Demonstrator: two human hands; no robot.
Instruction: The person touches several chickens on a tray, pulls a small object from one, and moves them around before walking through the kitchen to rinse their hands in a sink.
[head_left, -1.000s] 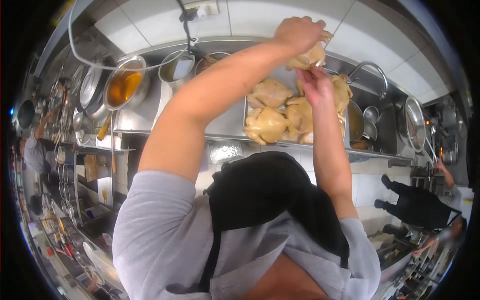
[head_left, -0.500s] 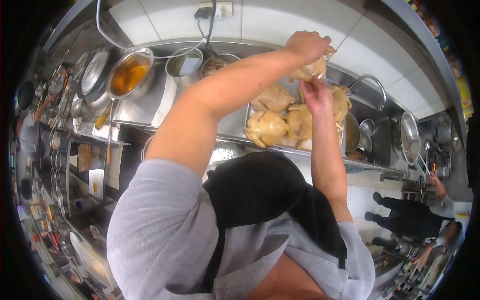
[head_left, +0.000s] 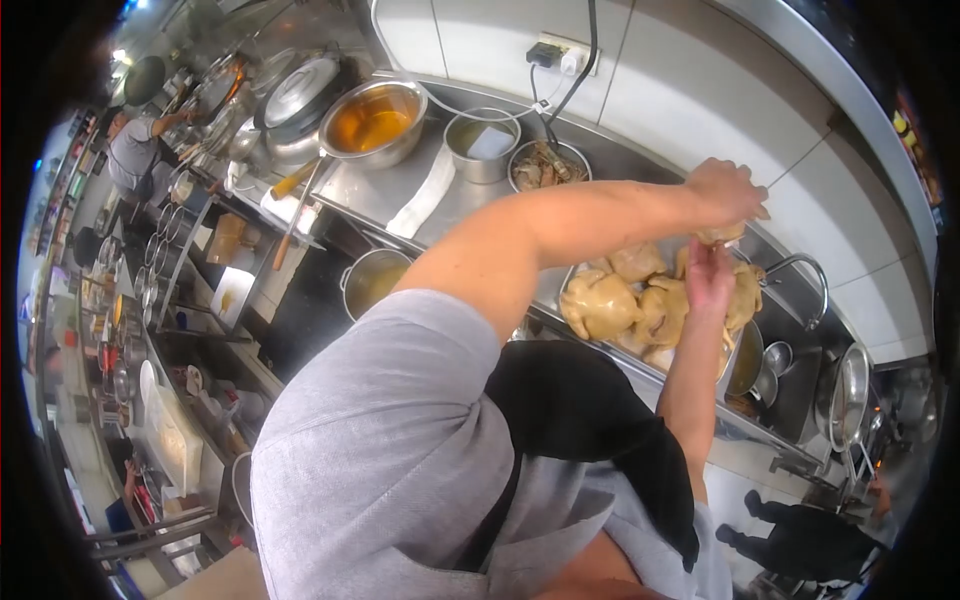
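Note:
A whole pale yellow chicken [head_left: 722,234], mostly hidden by my hands, is held above a metal tray [head_left: 563,296]. My left hand [head_left: 725,192] is closed over its top, at the far side of the tray. Below it, my right hand [head_left: 710,275] pinches the chicken's near end with its fingertips. Several more yellow chickens [head_left: 600,306] lie close together in the tray, some partly covered by my right forearm.
Left of the tray stand a bowl of shellfish-like pieces [head_left: 548,168], a small pot [head_left: 483,150] and a bowl of orange liquid [head_left: 370,122]. A faucet [head_left: 815,290] and a strainer [head_left: 850,395] are at the right. Other people [head_left: 132,155] stand far left and lower right.
The view has turned left, so the counter and tray sit further right and lower. Both hands remain on the chicken, which now shows less beneath my left hand.

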